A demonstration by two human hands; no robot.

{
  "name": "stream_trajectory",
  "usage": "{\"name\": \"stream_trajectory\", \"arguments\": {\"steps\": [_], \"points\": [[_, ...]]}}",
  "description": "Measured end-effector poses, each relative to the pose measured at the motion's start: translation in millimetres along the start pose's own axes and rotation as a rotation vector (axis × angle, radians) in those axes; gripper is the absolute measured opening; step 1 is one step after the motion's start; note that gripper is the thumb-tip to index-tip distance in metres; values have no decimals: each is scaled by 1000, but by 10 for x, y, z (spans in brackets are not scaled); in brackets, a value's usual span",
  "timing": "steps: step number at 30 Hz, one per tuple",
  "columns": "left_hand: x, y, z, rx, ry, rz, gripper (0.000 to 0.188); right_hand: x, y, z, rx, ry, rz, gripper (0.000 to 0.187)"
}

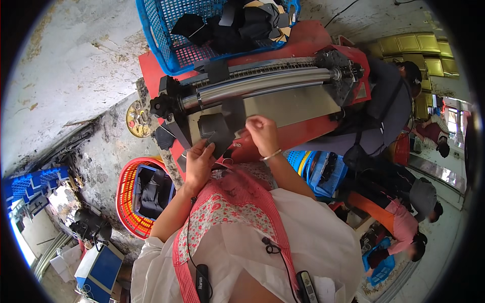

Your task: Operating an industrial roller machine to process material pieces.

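Note:
My left hand [199, 162] pinches the edge of a dark, flat leather-like piece [221, 143] at the near edge of a red roller machine [298, 123]. My right hand [263, 135] is just to the right, its fingers curled together; whether anything small is in them is hidden. More dark flat pieces [211, 124] lie on the machine's metal plate [288, 108], beside my left hand. One dark strip [233, 112] reaches up to the shiny metal roller [268, 85]. Another dark piece [217, 71] rests behind the roller.
A blue basket [172, 53] of dark pieces stands behind the roller. Left of me, a red basket [123, 194] holds more dark pieces. Blue baskets [323, 177] sit to the right. Close on the right is a person [386, 108]; others work farther off.

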State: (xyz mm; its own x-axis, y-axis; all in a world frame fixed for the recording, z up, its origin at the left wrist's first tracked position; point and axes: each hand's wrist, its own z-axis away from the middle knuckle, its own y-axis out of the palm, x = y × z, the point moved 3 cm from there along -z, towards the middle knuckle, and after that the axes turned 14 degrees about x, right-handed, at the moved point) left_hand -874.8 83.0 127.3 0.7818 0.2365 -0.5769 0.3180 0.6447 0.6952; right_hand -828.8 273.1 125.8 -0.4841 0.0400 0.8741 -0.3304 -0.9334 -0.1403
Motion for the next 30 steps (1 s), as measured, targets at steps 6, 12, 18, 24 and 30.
{"name": "stream_trajectory", "arguments": {"steps": [6, 12, 18, 24, 30], "points": [[-23, -14, 39, -46, -55, -197, 19, -53, 108, 105, 257, -7, 83, 14], [-25, 23, 25, -141, -67, -197, 22, 34, 30, 27, 39, -33, -9, 14], [-27, -2, 39, -141, -79, -317, 32, -13, 88, 51, 310, -2, 44, 13], [-26, -14, 26, -142, -40, -337, 32, -66, 1, -18, 23, -93, -206, 16], [3, -6, 14, -71, -85, -134, 20, -11, 148, 140, 345, -33, 74, 21]]}}
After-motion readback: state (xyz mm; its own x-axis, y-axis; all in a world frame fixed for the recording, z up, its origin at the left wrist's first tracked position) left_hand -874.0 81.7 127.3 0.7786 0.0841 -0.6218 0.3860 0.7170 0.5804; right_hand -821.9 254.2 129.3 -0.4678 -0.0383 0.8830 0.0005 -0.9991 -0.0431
